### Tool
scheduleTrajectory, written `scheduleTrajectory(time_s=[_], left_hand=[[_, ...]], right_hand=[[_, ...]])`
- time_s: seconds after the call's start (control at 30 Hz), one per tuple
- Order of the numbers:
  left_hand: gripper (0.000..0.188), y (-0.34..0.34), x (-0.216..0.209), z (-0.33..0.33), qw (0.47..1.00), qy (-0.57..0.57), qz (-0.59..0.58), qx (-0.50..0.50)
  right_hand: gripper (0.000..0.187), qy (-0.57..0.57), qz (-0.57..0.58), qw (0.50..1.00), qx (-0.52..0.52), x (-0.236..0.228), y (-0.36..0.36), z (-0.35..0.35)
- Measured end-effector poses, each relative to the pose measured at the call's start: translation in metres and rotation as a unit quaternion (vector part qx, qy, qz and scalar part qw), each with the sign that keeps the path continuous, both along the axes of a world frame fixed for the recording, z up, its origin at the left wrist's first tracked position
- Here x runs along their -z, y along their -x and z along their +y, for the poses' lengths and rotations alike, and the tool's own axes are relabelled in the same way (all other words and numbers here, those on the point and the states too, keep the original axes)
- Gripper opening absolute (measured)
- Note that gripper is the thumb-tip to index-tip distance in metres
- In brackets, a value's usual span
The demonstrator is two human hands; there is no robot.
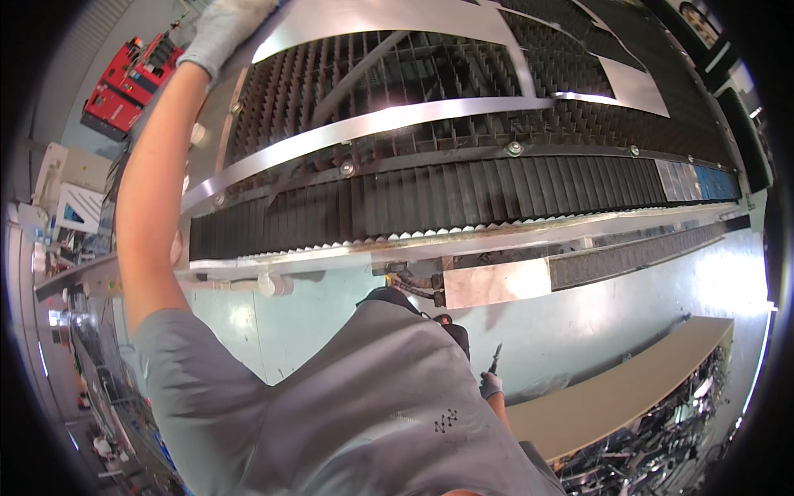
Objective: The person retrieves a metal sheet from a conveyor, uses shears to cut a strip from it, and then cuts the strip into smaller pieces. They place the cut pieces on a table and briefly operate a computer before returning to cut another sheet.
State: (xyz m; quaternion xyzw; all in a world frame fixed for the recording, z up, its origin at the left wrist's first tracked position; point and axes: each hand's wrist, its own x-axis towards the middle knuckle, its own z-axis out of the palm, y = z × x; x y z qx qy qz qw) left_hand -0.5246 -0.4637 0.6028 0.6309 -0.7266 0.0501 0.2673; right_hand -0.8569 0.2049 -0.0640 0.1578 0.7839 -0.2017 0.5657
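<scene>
My left hand (pixel 222 35), in a pale work glove, is stretched far forward to the top edge, beside the corner of a bright sheet of metal (pixel 372 21). Its fingers are cut off and blurred, so I cannot tell whether they grip the sheet. A long, shiny metal strip (pixel 356 134) lies in a curve across the slatted bed of a large machine. Low at my right side, my gloved right hand (pixel 491 384) is closed around a slim, pointed hand tool (pixel 496 357) with a dark handle. The tool's exact kind is too small to make out.
Dark toothed slats (pixel 430 66) fill the machine bed, with another metal sheet (pixel 633 85) at the right. A ribbed black cover (pixel 463 194) runs along the near side. Behind my right hand is a long tan board (pixel 637 384) beside heaped metal scrap (pixel 653 455). Red equipment (pixel 124 91) stands far left.
</scene>
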Motion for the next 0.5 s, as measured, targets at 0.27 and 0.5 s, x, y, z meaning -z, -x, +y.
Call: scheduleTrajectory(time_s=[0.27,0.5], left_hand=[[0.075,0.022,0.187,0.11,0.976,-0.216,0.016,-0.021],[0.078,0.055,0.335,0.155,0.947,-0.319,-0.008,0.028]], right_hand=[[0.019,0.022,-0.005,0.998,0.056,0.014,0.039,0.009],[0.017,0.051,0.1,0.993,-0.03,-0.024,0.046,0.017]])
